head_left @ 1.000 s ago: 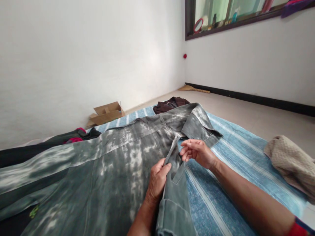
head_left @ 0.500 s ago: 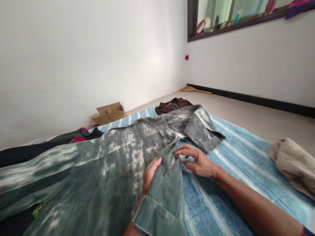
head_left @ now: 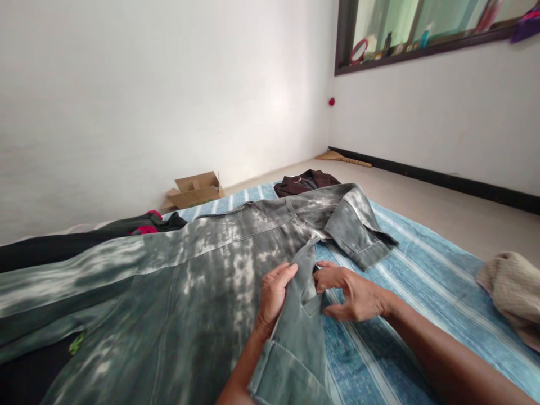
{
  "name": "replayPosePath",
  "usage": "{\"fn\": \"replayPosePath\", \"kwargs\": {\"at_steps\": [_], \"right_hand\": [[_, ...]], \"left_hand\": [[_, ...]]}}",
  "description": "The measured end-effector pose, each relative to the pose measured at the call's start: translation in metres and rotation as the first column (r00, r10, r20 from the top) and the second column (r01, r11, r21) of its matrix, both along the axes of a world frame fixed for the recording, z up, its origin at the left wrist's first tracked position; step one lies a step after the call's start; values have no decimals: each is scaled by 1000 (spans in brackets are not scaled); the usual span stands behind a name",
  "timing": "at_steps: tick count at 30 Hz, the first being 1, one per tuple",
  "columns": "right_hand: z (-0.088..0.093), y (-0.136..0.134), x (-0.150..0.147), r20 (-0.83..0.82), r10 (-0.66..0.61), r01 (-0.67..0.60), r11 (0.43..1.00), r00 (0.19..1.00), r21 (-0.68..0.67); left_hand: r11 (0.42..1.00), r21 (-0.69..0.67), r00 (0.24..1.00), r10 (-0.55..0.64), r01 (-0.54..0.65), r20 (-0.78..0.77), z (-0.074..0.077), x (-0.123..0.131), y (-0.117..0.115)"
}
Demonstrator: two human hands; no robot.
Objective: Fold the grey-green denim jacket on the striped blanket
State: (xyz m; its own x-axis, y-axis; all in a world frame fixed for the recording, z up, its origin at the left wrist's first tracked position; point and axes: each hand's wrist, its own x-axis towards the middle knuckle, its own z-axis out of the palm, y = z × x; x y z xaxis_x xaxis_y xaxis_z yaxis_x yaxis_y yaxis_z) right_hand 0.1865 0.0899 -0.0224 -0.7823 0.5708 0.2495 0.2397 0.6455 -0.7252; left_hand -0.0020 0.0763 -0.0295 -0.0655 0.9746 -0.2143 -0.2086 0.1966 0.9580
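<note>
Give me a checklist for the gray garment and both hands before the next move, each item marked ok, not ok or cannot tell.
1. Left hand holding the lifted flap of the gray garment: ok.
2. Right hand closed on fabric: not ok; thumb and fingers stand apart.
3. Gray garment lying flat: not ok; flap raised at the hands.
4. Far sleeve resting on the striped sheet: ok.
5. Beige cloth clear of the gray garment: ok.
6. Brown garment apart from the sleeve: cannot tell; they overlap in view.

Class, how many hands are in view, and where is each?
2: the left hand grips a flap of the grey garment; the right hand is at the flap's opposite edge. No other hand shows.
</note>
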Motion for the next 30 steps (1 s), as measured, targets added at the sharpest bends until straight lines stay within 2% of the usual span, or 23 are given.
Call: {"fn": "replayPosePath", "kwargs": {"at_steps": [3,6,8,13,15,16,18,19,21,24,28,30], "right_hand": [[4,6,-2,107,64,-57,996,992,-65],[11,13,-8,314,47,-50,999,948,4],[18,17,-13,393,56,-75,997,918,33],[33,22,-20,403,66,-101,993,913,67],[34,25,-19,336,167,-149,986,927,-79],[33,27,-19,281,247,-195,960,927,-201],[32,33,-19,173,393,-291,856,903,-427],[31,37,-21,148,442,-322,809,885,-492],[31,43,-25,174,497,-344,774,850,-532],[33,48,-34,240,542,-369,775,805,-514],[33,48,-38,194,611,-426,713,768,-557],[29,46,-36,166,609,-436,707,776,-557]], "left_hand": [[999,-6,999,-31,32,28,5,3,-3],[999,-14,996,-32,33,85,6,5,-5],[1000,-8,995,-27,28,99,6,4,-5],[999,13,994,-32,31,101,10,-3,-3],[1000,17,995,-25,23,97,12,-6,-2],[1000,19,996,-22,20,90,12,-7,-1],[1000,18,997,-22,21,73,11,-8,0],[1000,14,998,-19,18,63,10,-9,0],[1000,0,999,-1,1,54,8,-8,0],[1000,-16,998,24,-23,54,6,-8,0],[1000,-16,1000,21,-21,12,3,-8,0],[1000,-14,1000,3,-3,15,2,-7,0]]}}
